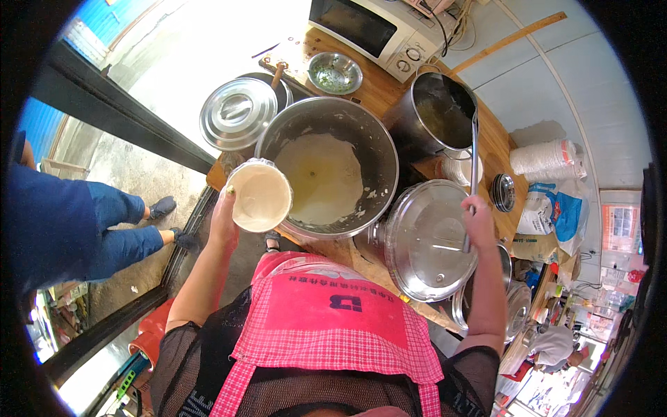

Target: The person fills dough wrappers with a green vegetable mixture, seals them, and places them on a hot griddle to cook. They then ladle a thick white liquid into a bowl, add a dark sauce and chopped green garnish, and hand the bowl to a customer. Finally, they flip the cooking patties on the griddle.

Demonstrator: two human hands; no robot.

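Note:
My left hand [225, 216] grips a round bowl [261, 195] by its side, with thin clear plastic around its rim. The bowl's inside is pale beige; whether it holds anything, I cannot tell. It is beside the left rim of a large metal pot [383, 203] containing a pale, yellowish-centred mass [325, 177]. My right hand [479, 221] is closed around the long metal handle [474, 156] of a utensil. That handle rises to the rim of a tall metal pot [417, 117] with dark liquid [443, 112]; the utensil's far end is hard to make out.
A lidded pot [427, 229] stands below my right hand. Further back are a metal bowl with chopped greens [335, 73], a microwave [365, 31] and a lidded pan [237, 112]. Stacked bowls in plastic [544, 159] line the right wall. A person [68, 224] stands at left.

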